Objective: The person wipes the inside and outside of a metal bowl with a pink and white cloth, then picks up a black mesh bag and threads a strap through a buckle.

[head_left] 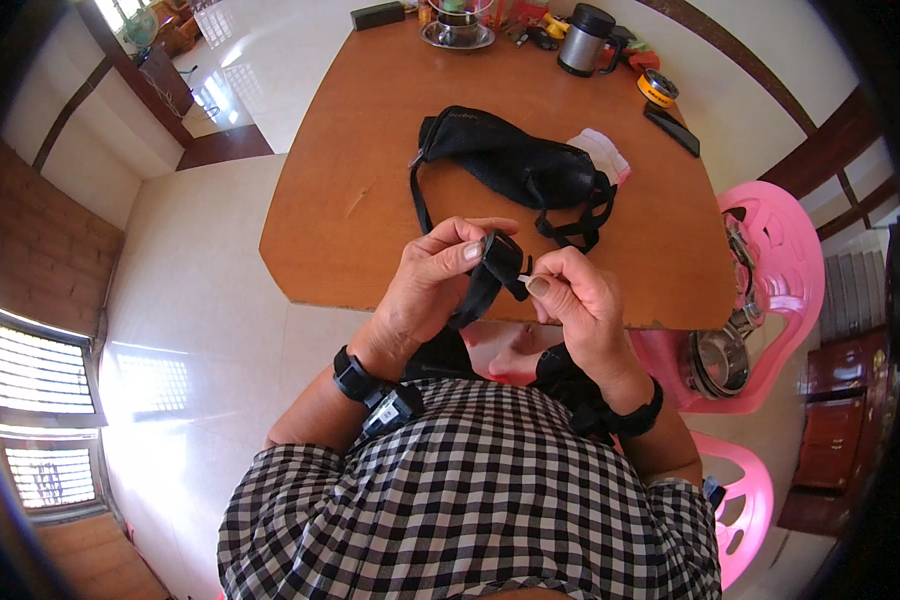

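Note:
My left hand grips a black strap, folded over near my thumb and fingertips. Close on its right, my right hand is closed in a pinch on a small whitish piece against the strap's edge; what it is cannot be made out. Both hands are over the near edge of the table. Beyond them lies a black bag, on its side, with thin straps trailing toward me. A pinkish-white cloth shows at the bag's right end.
The brown wooden table has a steel mug with black lid, an orange-and-black round tin, a black flat object and a black box along its far side. A pink chair holding metal pans stands at right.

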